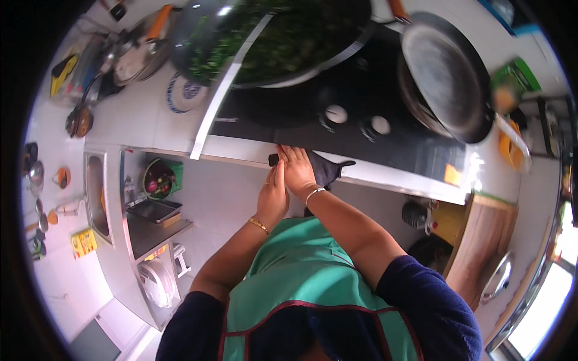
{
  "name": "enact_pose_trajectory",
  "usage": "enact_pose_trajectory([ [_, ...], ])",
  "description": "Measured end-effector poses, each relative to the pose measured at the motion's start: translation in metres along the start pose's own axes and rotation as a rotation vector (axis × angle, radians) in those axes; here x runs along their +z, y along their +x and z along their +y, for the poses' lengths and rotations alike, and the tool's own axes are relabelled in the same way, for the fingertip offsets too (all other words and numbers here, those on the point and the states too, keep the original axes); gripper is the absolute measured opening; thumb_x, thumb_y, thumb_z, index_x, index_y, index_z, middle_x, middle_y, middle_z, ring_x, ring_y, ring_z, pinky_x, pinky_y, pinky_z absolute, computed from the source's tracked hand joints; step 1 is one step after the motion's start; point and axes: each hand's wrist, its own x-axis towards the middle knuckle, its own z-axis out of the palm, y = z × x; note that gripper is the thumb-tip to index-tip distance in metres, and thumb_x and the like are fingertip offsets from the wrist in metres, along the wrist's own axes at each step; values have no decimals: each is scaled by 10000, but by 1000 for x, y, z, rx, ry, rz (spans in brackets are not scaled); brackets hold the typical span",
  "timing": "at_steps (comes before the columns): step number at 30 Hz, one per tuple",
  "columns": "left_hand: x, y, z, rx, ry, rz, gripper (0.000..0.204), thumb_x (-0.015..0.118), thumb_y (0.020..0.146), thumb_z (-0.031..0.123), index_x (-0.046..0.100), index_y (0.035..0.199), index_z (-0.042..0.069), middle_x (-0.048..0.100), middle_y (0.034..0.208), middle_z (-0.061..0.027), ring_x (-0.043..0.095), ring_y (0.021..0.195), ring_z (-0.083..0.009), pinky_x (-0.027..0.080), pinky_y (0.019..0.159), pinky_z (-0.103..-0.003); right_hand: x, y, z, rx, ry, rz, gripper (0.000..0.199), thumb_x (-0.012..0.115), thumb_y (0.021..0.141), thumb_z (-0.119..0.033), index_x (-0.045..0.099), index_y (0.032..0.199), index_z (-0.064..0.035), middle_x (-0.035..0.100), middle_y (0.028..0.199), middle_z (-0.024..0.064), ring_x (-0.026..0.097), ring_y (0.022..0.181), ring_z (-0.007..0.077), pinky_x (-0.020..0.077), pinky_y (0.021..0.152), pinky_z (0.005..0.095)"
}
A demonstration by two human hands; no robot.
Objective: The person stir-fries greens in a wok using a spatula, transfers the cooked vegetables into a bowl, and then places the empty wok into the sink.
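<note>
My left hand (274,192) and my right hand (296,171) meet at the front edge of the stove counter, pressed together, the right lying partly over the left. A black cloth (325,171) with a small loop at its corner is gripped between and behind them. It sticks out to the right of the hands, and a small dark end shows at the left. Much of my left hand's fingers is hidden. Above, a large wok (333,58) holds chopped leafy greens (271,45). A long flat metal handle (226,84) slants from the wok over the counter edge.
A frying pan (448,75) sits on the right of the black glass stove (277,111), beyond two knobs. To the left are a patterned plate (185,93), a lidded pot (141,60) and a sink (96,195). Below stand a vegetable basket (174,174) and a wooden panel (490,240).
</note>
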Motion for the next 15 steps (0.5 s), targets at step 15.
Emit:
enact_pose_trajectory([
  [15,-209,11,-267,-94,-18,114,631,472,778,-79,297,1381,-25,480,1282,-265,460,1194,-427,413,985,-466,159,211,-235,-71,72,-59,459,460,886,-182,481,1322,-38,399,1428,98,287,1371,295,239,1131,426],
])
